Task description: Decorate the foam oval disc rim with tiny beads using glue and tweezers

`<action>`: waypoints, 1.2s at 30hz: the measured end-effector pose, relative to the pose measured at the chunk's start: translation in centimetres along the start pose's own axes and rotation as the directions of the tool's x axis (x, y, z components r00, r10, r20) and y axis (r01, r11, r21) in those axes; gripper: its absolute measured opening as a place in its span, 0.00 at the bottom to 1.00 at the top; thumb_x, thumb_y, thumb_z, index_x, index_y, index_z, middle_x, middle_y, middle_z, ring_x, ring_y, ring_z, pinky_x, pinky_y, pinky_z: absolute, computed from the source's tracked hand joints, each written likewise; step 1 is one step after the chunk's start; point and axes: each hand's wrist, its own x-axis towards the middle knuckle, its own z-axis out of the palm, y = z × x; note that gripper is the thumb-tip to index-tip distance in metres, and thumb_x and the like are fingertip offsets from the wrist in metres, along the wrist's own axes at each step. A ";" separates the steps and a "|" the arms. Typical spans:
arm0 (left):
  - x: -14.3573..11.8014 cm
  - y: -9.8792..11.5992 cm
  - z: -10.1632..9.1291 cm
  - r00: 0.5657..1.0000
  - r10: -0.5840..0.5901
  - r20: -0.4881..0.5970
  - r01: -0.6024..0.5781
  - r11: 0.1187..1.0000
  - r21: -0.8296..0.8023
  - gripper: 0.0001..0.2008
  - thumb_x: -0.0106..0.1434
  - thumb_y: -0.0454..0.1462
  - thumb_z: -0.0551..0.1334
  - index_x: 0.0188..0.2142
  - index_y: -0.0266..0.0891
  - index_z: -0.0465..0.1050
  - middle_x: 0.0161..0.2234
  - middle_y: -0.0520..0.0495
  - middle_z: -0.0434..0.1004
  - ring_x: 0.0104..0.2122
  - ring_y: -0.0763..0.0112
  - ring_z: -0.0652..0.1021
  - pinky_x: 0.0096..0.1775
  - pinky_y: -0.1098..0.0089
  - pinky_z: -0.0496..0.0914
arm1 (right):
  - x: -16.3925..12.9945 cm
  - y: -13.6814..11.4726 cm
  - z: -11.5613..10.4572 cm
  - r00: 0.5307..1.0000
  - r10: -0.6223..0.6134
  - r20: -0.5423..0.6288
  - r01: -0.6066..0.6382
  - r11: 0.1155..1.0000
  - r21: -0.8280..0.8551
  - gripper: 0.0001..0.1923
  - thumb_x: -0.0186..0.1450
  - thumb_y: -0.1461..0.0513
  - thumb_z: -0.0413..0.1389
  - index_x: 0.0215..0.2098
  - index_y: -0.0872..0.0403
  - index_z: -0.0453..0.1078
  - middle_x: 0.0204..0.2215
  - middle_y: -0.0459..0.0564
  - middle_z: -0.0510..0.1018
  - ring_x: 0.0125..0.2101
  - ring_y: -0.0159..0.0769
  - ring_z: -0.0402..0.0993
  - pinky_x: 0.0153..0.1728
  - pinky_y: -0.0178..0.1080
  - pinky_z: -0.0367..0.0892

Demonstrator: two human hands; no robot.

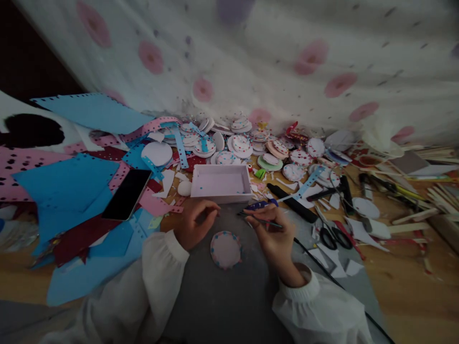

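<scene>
A round white paper disc (225,249), its edge ringed with small blue and red pieces, lies flat on the grey mat (222,306). My left hand (196,223) hovers up and left of the disc, thumb and fingertips closed together; anything between them is too small to make out. On the other side, my right hand (274,234) pinches a thin dark pointed tool (265,221), which points left above the mat. Just beyond both hands stands a shallow white box (221,195) with a few tiny specks inside. A dark blue item (257,205) lies behind my right fingers.
Decorated paper discs (240,145) are heaped along the patterned curtain (229,57). Coloured sheets (64,181) and a phone (127,195) cover the left. At right are a black glue-gun-like stick (292,203), scissors (335,237), a hammer-shaped tool (346,193), a cable (322,269) and wooden sticks (444,200).
</scene>
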 end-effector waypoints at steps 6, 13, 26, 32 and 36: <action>-0.2 -0.4 0.6 0.988 -0.100 0.119 0.107 0.993 -0.055 0.09 0.63 0.40 0.59 0.38 0.37 0.74 0.33 0.45 0.79 0.31 0.69 0.78 0.33 0.72 0.73 | -0.7 0.2 0.1 0.997 0.009 0.072 -0.010 1.000 0.026 0.09 0.57 0.65 0.64 0.26 0.51 0.67 0.26 0.46 0.79 0.30 0.38 0.78 0.32 0.43 0.71; -0.2 -0.3 0.6 0.980 -0.142 0.142 0.161 0.979 -0.128 0.09 0.63 0.39 0.59 0.39 0.37 0.75 0.32 0.46 0.80 0.28 0.72 0.77 0.29 0.74 0.72 | -0.7 0.2 0.0 0.997 0.036 0.069 -0.040 0.998 0.054 0.10 0.57 0.66 0.64 0.26 0.51 0.66 0.27 0.45 0.77 0.31 0.39 0.78 0.33 0.43 0.71; 0.4 0.7 0.6 0.975 -0.179 0.134 0.206 0.953 -0.224 0.08 0.60 0.38 0.60 0.33 0.36 0.75 0.26 0.47 0.79 0.19 0.77 0.73 0.22 0.76 0.70 | -0.7 0.0 -0.2 0.992 0.092 0.084 -0.099 0.991 0.086 0.09 0.57 0.64 0.64 0.27 0.51 0.67 0.27 0.45 0.77 0.32 0.39 0.79 0.34 0.42 0.71; 0.5 0.8 0.6 0.971 -0.180 0.156 0.211 0.953 -0.218 0.08 0.62 0.38 0.59 0.34 0.36 0.76 0.28 0.48 0.79 0.19 0.78 0.72 0.22 0.77 0.69 | -0.4 -0.3 -0.3 0.987 0.157 0.020 -0.158 0.981 0.108 0.09 0.56 0.63 0.65 0.27 0.52 0.68 0.26 0.45 0.78 0.33 0.39 0.80 0.33 0.41 0.72; 0.4 0.8 0.6 0.969 -0.176 0.172 0.209 0.958 -0.199 0.09 0.63 0.39 0.59 0.34 0.36 0.75 0.28 0.48 0.79 0.19 0.78 0.72 0.23 0.76 0.69 | -0.4 -0.4 -0.3 0.981 0.191 0.024 -0.193 0.975 0.114 0.10 0.55 0.63 0.66 0.27 0.52 0.67 0.25 0.44 0.77 0.32 0.38 0.80 0.31 0.39 0.72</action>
